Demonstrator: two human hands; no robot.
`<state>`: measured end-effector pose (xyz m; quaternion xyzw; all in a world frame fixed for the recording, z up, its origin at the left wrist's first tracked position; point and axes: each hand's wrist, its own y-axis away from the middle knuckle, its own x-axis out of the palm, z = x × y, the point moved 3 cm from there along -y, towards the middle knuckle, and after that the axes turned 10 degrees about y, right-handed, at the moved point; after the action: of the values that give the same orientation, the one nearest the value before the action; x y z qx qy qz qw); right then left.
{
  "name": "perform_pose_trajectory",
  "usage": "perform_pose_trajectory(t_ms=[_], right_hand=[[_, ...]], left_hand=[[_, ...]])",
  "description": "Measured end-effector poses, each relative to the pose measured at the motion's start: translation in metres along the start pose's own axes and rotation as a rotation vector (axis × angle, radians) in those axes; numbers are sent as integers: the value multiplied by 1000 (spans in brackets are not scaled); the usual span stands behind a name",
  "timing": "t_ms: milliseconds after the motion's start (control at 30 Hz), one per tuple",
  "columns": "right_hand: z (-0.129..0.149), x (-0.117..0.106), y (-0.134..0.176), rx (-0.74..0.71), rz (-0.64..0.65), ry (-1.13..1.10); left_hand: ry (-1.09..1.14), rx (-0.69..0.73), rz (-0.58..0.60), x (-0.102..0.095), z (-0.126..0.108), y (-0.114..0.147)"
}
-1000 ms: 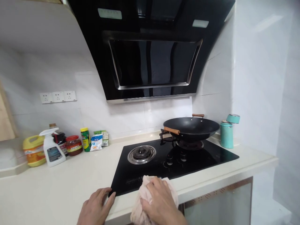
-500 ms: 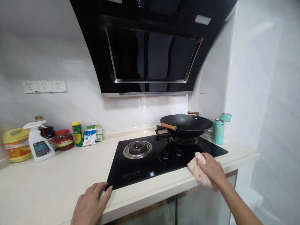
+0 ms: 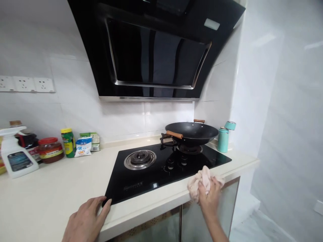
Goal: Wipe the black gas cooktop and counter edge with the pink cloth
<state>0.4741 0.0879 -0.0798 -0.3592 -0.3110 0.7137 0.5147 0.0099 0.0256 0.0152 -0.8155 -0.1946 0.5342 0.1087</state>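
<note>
Right hand [image 3: 210,196] fingers clamped on crumpled pale pink cloth [image 3: 196,185], lower right of frame, at countertop [image 3: 63,183] front edge. Left hand [image 3: 84,216], lower left, thumb apart from fingers, at gas cooktop [image 3: 148,177] corner. Black wok [image 3: 191,132], right of centre, over burner [image 3: 195,150].

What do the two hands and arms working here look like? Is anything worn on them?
They are human: a gloveless left hand and a gloveless right hand, with no ring visible. The bare right forearm shows no sleeve, watch or cable. The left forearm is out of view.
</note>
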Motion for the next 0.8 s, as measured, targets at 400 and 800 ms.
perform_pose_trajectory(t_ms=[400, 800], right_hand=[[104, -13, 99, -562, 165, -185], [-41, -18, 1, -525, 450, 154]], left_hand=[[-4, 14, -21, -5, -3, 0], [-31, 54, -58, 0, -3, 6]])
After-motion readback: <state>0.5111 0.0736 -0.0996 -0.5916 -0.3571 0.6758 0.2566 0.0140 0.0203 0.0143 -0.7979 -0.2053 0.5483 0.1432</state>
